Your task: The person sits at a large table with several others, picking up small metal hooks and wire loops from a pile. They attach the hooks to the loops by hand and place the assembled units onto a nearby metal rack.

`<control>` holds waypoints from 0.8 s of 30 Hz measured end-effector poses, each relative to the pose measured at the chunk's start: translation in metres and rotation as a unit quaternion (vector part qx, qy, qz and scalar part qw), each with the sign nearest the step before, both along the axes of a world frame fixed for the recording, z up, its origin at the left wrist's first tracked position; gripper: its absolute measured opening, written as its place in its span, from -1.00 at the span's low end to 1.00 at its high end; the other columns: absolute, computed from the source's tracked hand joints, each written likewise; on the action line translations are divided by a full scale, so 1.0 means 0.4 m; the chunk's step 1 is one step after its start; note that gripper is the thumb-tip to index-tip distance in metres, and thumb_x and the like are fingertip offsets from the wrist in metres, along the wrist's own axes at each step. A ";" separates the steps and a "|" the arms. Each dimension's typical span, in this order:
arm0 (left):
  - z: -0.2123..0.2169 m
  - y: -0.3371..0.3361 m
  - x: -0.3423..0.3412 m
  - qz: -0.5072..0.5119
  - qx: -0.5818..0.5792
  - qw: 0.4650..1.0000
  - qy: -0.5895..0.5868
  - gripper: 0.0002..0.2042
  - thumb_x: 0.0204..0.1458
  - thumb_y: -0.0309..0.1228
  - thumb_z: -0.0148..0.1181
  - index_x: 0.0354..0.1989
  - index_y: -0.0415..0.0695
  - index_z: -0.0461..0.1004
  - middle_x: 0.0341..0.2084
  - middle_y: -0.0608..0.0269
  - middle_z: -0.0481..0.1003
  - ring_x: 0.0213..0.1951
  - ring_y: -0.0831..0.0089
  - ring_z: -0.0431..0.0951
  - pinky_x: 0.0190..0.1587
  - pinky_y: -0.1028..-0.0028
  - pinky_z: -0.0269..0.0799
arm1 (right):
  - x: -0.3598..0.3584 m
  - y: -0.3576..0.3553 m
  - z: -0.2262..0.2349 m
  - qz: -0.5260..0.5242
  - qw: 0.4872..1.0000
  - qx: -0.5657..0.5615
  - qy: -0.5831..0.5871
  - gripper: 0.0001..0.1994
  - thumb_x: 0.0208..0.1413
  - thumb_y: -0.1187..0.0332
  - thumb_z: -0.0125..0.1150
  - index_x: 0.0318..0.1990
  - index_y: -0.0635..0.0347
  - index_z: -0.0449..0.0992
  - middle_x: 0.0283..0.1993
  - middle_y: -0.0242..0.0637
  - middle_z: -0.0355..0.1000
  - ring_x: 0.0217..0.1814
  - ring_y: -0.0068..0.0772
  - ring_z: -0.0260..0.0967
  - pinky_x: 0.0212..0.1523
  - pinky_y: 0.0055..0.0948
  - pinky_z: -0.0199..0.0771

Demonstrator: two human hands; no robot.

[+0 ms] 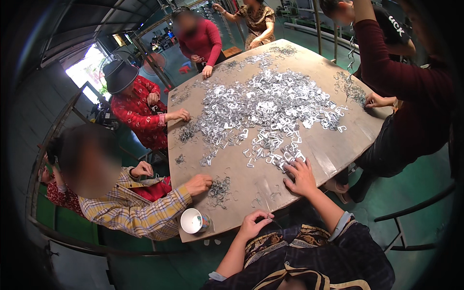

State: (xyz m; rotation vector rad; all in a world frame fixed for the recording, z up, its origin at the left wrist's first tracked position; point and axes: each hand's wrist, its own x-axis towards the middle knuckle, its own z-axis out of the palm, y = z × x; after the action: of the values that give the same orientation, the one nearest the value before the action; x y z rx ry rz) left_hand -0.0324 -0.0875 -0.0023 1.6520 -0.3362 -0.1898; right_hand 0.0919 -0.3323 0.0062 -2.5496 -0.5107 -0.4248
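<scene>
At the near table edge my left hand (pixel 255 225) is closed in a pinch, with a thin dark wire showing at its fingertips. My right hand (pixel 300 178) lies on the table with its fingers spread, touching the near edge of a large pile of silvery flat hook-shaped metal pieces (pixel 270 104). A few loose wire hooks (pixel 274 195) lie between my two hands. Farther left is a tangled heap of dark wire hooks (pixel 220 192).
A white paper cup (pixel 192 221) stands at the table's (pixel 251 181) near left corner. A co-worker in a plaid shirt (pixel 140 208) reaches toward the heap of wire hooks. Several other people work around the table; one arm in a dark red sleeve (pixel 391 72) rises at right beside a hanging chain (pixel 351 50).
</scene>
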 end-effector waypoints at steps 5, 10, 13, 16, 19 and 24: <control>-0.001 0.002 0.000 0.006 0.002 1.000 0.012 -0.91 0.02 -0.54 0.26 -0.31 -0.21 0.52 -0.26 0.22 0.59 -0.15 0.47 0.55 0.00 0.43 0.42 | 0.002 -0.015 -0.027 -0.102 0.968 0.200 -0.115 -0.63 -0.12 0.55 0.22 -0.07 0.11 0.48 -0.22 -0.20 0.40 -0.08 -0.08 0.30 0.07 -0.14 0.20; 0.001 0.001 0.000 -0.008 0.016 1.000 -0.014 -0.89 0.03 -0.60 0.23 -0.29 -0.24 0.45 -0.22 0.14 0.58 -0.14 0.45 0.54 -0.01 0.42 0.41 | 0.009 -0.017 -0.035 -0.179 0.956 0.209 -0.105 -0.69 -0.17 0.44 0.36 -0.17 0.12 0.54 -0.24 -0.20 0.37 -0.09 -0.10 0.28 0.02 -0.19 0.20; 0.009 0.003 -0.001 -0.002 0.018 1.000 -0.019 -0.90 0.03 -0.59 0.24 -0.30 -0.24 0.46 -0.23 0.15 0.59 -0.15 0.45 0.54 -0.01 0.41 0.42 | 0.000 -0.003 -0.008 -0.172 0.970 0.143 -0.092 -0.65 -0.24 0.35 0.45 -0.21 0.12 0.55 -0.21 -0.21 0.36 -0.04 -0.10 0.25 0.04 -0.19 0.20; 0.017 0.000 0.001 0.002 0.019 1.000 -0.016 -0.91 0.03 -0.58 0.24 -0.32 -0.25 0.46 -0.24 0.16 0.59 -0.16 0.45 0.54 -0.01 0.41 0.42 | 0.001 0.001 -0.003 -0.171 0.975 0.113 -0.081 -0.62 -0.30 0.31 0.51 -0.25 0.13 0.56 -0.18 -0.21 0.34 0.00 -0.09 0.23 0.04 -0.18 0.20; 0.023 -0.001 0.001 0.002 0.018 1.000 -0.014 -0.92 0.03 -0.58 0.24 -0.33 -0.24 0.47 -0.25 0.16 0.59 -0.16 0.45 0.55 -0.02 0.41 0.43 | 0.006 0.004 -0.014 -0.170 0.974 0.131 -0.079 -0.65 -0.32 0.35 0.51 -0.31 0.15 0.53 -0.15 -0.21 0.34 0.00 -0.09 0.23 0.02 -0.18 0.22; 0.016 0.003 0.003 0.004 0.011 1.000 -0.018 -0.89 0.01 -0.53 0.26 -0.29 -0.22 0.52 -0.26 0.21 0.59 -0.17 0.45 0.57 -0.04 0.44 0.43 | 0.006 -0.002 -0.021 -0.101 0.975 0.177 -0.086 -0.81 -0.19 0.47 0.39 -0.37 0.19 0.52 -0.20 -0.21 0.40 -0.04 -0.11 0.29 -0.01 -0.19 0.28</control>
State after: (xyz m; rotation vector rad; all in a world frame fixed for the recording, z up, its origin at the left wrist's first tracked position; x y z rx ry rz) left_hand -0.0311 -0.0863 0.0039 1.6791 -0.3559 -0.1571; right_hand 0.0942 -0.3333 -0.0021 -2.2363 -0.2103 -0.7440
